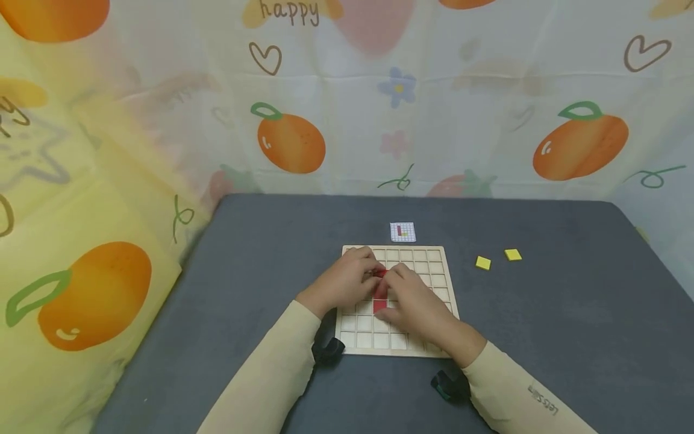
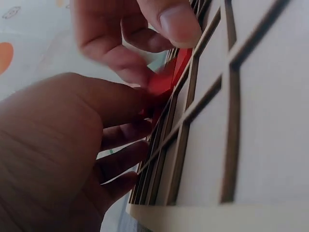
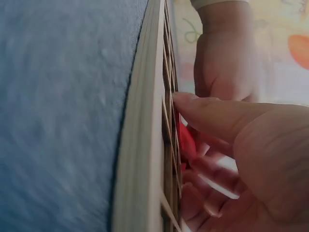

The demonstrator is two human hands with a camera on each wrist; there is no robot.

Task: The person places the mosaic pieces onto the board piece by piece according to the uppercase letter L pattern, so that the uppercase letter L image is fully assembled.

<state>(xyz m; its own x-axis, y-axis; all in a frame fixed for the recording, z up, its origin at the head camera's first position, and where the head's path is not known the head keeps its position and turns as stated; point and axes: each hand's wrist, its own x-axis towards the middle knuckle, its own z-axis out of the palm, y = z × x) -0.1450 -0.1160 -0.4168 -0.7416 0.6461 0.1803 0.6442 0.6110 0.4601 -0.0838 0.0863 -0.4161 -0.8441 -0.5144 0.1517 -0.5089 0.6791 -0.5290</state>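
A wooden grid board (image 1: 365,340) lies on the table with both hands over its left middle part. My left hand (image 1: 352,277) reaches in from the left, thumb and fingertips pinching red at the far end of a column. Opposite it, my right hand (image 1: 417,304) has its fingers curled round a tilted, blurred red tile (image 2: 161,83), raised off the board beside the left thumb; the exact grip is partly hidden. One red square tile (image 1: 379,307) sits flat in a cell near the right thumb. Fingers cover the cells around it.
A small printed pattern card (image 1: 403,232) lies just beyond the board. Two yellow square tiles (image 1: 483,263) are on the grey table (image 1: 558,313) to the right. A curtain printed with fruit (image 1: 352,90) hangs behind the table and along its left side.
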